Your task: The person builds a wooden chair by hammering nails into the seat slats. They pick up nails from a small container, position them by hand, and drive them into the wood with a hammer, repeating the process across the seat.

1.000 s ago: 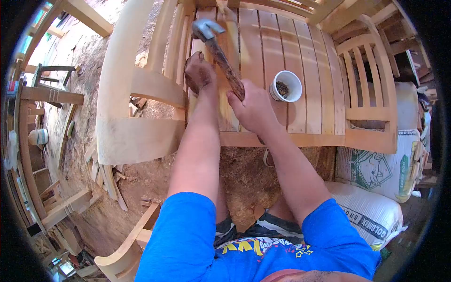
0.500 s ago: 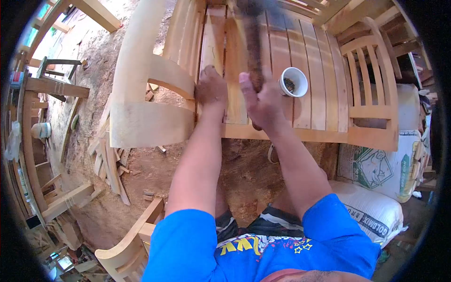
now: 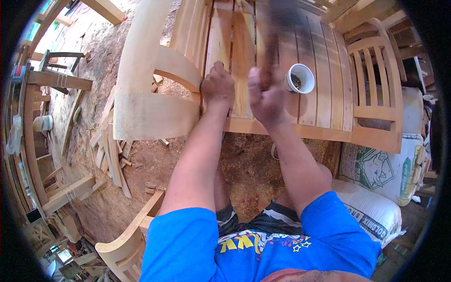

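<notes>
Head view: your right hand [image 3: 267, 101] is clenched round the hammer [image 3: 271, 56], blurred above the slatted bench seat [image 3: 324, 80]. Your left hand [image 3: 217, 87] presses closed on a slat, contents hidden. Nailing step, I judge; next blow needs fingers clear. Cup [image 3: 300, 78] sits just beside.

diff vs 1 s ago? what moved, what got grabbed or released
The hammer, gripped throughout by the right hand, swung from tilted left with its head over the left slats to raised and blurred above the seat. The left hand stayed pressed on the slatted wooden seat. White cup unmoved. Nothing grabbed or released.
</notes>
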A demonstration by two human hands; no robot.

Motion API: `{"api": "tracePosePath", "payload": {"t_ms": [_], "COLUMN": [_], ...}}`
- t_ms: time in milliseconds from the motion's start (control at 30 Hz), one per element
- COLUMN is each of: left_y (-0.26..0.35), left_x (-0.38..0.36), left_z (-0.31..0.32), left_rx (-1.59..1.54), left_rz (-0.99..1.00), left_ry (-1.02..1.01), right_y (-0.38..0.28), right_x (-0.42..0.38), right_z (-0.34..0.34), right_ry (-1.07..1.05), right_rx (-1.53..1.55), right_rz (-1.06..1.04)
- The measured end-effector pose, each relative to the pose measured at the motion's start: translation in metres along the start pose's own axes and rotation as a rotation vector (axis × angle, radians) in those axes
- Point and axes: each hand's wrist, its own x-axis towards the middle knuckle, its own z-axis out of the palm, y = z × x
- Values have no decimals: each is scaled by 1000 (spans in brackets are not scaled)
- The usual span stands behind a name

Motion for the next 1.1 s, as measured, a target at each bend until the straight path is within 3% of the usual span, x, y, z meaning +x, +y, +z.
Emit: {"api": "tracePosePath", "payload": {"t_ms": [33,67,167,200,267,400,467,600,700,800,900,933,1100], "left_y": [0,1,5,0,0,1,-2,-3,-5,-5,-5,-4,-5], "left_x": [2,2,8,-1,-3,1,3,3,-2,0,2,0,2], "left_z": [-3,-7,-6,-2,-3,-1,1,2,4,10,4,4,13], "left_rx": [-21,-43,-35,-17,-22,-17,-23,-53,-59,-7,-75,-84,-55], "left_rz": [-1,-2,27,21,1,-5,18,38,74,64,32,34,56], "left_ry": [-13,-28,-6,-8,-33,-48,-47,-7,52,65,1,6,63], "right_y": [30,70,23,-18,-62,-43,27,35,-18,-36,39,72,-3], "right_x": [-11,-15,11,20,33,26,6,11,18,20,5,4,27], "right_z": [7,15,5,-4,-20,-9,8,11,-3,-7,10,13,1], "right_ry": [-145,-441,-362,-270,-198,-47,-212,-443,-278,-252,-357,-559,-277], "right_rx": [-208,-436,-345,-384,-155,-15,-240,-492,-184,-105,-383,-494,-286], "right_rz": [179,351,484,422,360,232,259,391,331,363,341,372,337]}}
